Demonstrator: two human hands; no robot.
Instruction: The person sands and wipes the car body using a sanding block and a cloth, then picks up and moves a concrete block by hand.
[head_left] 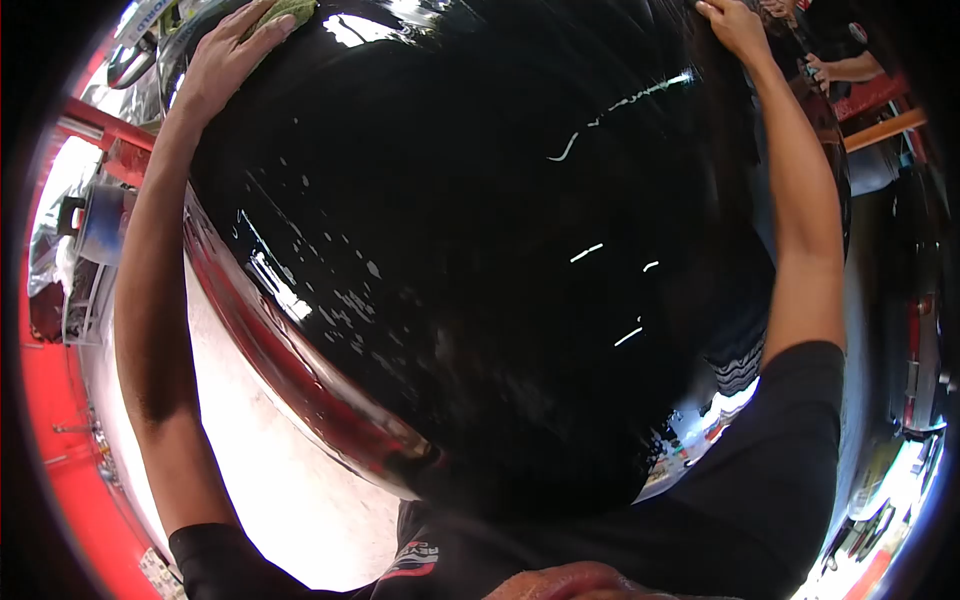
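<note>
A glossy black car body panel [480, 200] fills the middle of the head view, curved and full of bright reflections. Pale streaks and spots show on its left side. At the upper left, my left hand [232, 58] presses a green cloth [285, 14] against the panel, its fingers over the fabric. My right hand [740, 32] reaches to the panel's far right side at the top edge of the view. Most of its fingers are cut off there, so what it holds, if anything, is hidden.
Another person's hand [822, 72] grips a dark tool at the upper right. Left of the panel are a red beam [110, 135], a blue-and-white container [105, 222] and a red wall [55, 420]. Another dark vehicle [905, 270] seems to stand at the right.
</note>
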